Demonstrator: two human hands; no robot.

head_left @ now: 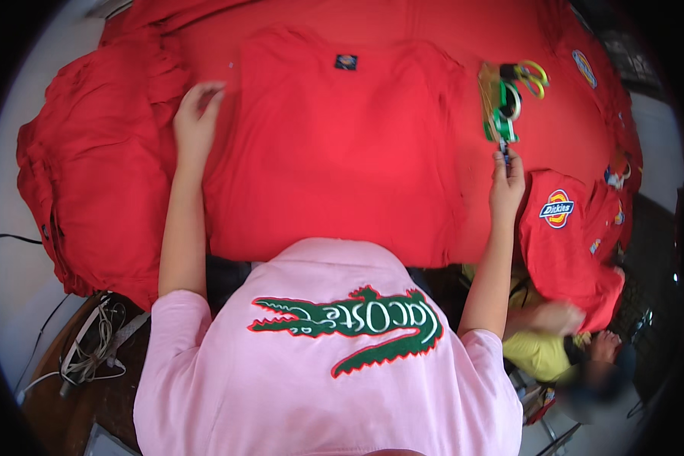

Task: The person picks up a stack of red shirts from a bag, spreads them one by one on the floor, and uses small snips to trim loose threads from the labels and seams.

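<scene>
A red T-shirt (pixel 342 159) lies spread out in front of me, a small dark neck label near its top edge. My left hand (pixel 197 114) is by the shirt's left edge, fingers curved and thumb apart, with nothing visible in it. On the right side, my right hand (pixel 508 182) pinches a small, slim dark tool (pixel 503 149) whose exact kind is blurred. Just beyond that hand lie a green tape dispenser (pixel 503 121) and scissors with yellow handles (pixel 536 78).
A heap of red garments (pixel 102 167) sits at the left. More red shirts (pixel 566 228) with round patches are at the right, where another person's hand (pixel 551 318) is near the cloth. Bundled cables (pixel 95 353) lie at lower left.
</scene>
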